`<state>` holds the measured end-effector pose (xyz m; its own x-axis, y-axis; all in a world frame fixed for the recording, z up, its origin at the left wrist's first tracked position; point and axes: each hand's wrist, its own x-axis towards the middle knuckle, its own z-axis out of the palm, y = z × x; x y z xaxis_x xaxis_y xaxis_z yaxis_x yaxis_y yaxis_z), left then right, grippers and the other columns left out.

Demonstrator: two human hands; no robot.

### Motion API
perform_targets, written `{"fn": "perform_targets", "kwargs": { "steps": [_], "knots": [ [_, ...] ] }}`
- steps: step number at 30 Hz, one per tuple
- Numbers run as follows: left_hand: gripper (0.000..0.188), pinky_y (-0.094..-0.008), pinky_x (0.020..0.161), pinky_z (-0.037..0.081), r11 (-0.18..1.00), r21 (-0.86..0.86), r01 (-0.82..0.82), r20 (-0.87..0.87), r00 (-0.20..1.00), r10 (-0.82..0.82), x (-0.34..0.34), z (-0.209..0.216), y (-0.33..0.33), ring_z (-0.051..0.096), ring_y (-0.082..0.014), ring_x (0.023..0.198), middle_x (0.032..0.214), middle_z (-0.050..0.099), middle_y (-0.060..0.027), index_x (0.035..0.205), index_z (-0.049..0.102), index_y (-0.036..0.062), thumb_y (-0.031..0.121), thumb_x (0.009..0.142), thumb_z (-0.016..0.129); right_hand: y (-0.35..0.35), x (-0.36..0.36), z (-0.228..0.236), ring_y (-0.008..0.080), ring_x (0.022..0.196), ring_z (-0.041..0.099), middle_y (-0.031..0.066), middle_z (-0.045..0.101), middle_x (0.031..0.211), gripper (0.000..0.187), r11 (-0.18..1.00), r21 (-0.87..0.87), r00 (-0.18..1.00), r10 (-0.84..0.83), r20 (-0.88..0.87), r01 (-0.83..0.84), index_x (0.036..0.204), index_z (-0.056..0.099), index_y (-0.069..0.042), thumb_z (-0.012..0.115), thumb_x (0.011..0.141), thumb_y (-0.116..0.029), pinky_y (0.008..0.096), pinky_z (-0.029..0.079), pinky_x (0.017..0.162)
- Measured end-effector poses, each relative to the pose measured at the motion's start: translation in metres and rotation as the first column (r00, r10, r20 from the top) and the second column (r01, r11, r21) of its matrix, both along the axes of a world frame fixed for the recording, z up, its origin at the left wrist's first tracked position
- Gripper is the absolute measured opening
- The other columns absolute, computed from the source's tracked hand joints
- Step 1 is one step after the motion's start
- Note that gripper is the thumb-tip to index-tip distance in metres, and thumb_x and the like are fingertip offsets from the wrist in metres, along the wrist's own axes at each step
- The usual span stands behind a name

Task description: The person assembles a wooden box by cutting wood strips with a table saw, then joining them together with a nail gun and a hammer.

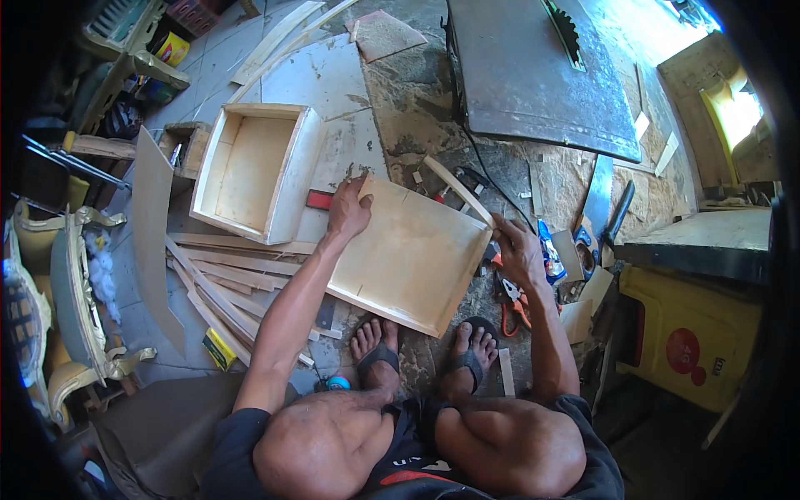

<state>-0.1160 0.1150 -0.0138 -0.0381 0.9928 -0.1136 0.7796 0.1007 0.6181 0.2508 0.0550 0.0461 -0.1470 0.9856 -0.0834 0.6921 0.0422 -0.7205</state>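
Note:
A pale wooden panel [404, 250] with thin raised edging along its right and lower sides is tilted in front of my feet. My left hand [350, 208] is closed on its upper left corner, thumb over the face. At the upper right corner my right hand [517, 247] pinches the end of a thin wooden strip [458, 190], which slants up and left beyond the panel's far edge. Whether its fingers also grip the panel is hidden. Beside my right wrist lie orange-handled pliers [515, 302] and a blue-and-white packet [550, 250].
An open wooden box [254, 171] stands at the left above a pile of wood strips [225, 279]. A saw table [546, 92] with a toothed blade [565, 33] is at the far side. A handsaw [597, 196] lies right, near a yellow plastic stool [687, 333]. A black cable [492, 158] crosses the floor.

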Motion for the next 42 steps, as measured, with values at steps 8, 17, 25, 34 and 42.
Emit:
{"fn": "perform_targets", "kwargs": {
  "steps": [8, 17, 25, 34, 42],
  "knots": [
    [0.049, -0.0481, 0.108, 0.047, 0.997, 0.041, -0.066, 0.026, 0.998, 0.065, 0.002, -0.012, -0.004, 0.058, -0.0428, 0.124, 0.126, 0.064, -0.0260, 0.136, 0.061, 0.0024, 0.014, 0.089, 0.067, 0.037, -0.021, -0.029, 0.0385, 0.096, 0.066, 0.0187, 0.069, 0.105, 0.034, 0.975, 0.114, 0.974, 0.171, 0.150, -0.189, 0.125, 0.070, -0.006, 0.060, 0.093, -0.006, 0.0467, 0.052, 0.085],
    [0.048, -0.0401, 0.097, 0.053, 0.988, -0.093, -0.126, 0.152, 0.979, 0.139, 0.006, 0.005, 0.018, 0.067, -0.0317, 0.108, 0.119, 0.066, -0.0186, 0.139, 0.063, 0.0079, 0.018, 0.092, 0.067, 0.048, -0.049, -0.051, 0.0398, 0.098, 0.067, 0.0200, 0.068, 0.109, 0.035, 0.977, 0.182, 0.993, 0.110, 0.031, -0.114, 0.123, 0.071, -0.007, 0.062, 0.089, -0.002, 0.0466, 0.055, 0.085],
    [0.045, -0.0337, 0.091, 0.051, 0.981, -0.195, -0.008, 0.397, 0.914, 0.086, -0.018, -0.011, 0.030, 0.066, -0.0224, 0.099, 0.110, 0.073, -0.0162, 0.139, 0.064, 0.0086, 0.017, 0.095, 0.065, 0.047, -0.057, -0.056, 0.0391, 0.105, 0.068, 0.0200, 0.068, 0.116, 0.036, 0.968, 0.203, 0.988, 0.155, -0.021, -0.148, 0.123, 0.071, -0.006, 0.064, 0.089, 0.001, 0.0439, 0.056, 0.087],
    [0.043, -0.0319, 0.084, 0.050, 0.974, -0.226, -0.007, 0.501, 0.857, 0.122, -0.022, -0.024, 0.027, 0.061, -0.0160, 0.087, 0.098, 0.071, -0.0089, 0.139, 0.064, 0.0102, 0.018, 0.096, 0.064, 0.046, -0.064, -0.057, 0.0384, 0.108, 0.067, 0.0193, 0.068, 0.118, 0.035, 0.975, 0.175, 0.989, 0.146, -0.036, -0.138, 0.123, 0.070, -0.005, 0.061, 0.090, 0.000, 0.0435, 0.056, 0.090],
    [0.043, -0.0293, 0.081, 0.048, 0.979, -0.202, -0.011, 0.506, 0.855, 0.114, -0.013, -0.017, 0.026, 0.057, -0.0126, 0.086, 0.094, 0.068, -0.0046, 0.138, 0.065, 0.0123, 0.019, 0.096, 0.064, 0.046, -0.062, -0.057, 0.0395, 0.106, 0.066, 0.0187, 0.068, 0.118, 0.036, 0.978, 0.171, 0.986, 0.136, -0.098, -0.118, 0.122, 0.069, -0.005, 0.060, 0.088, 0.001, 0.0451, 0.055, 0.092]
  ]
}}
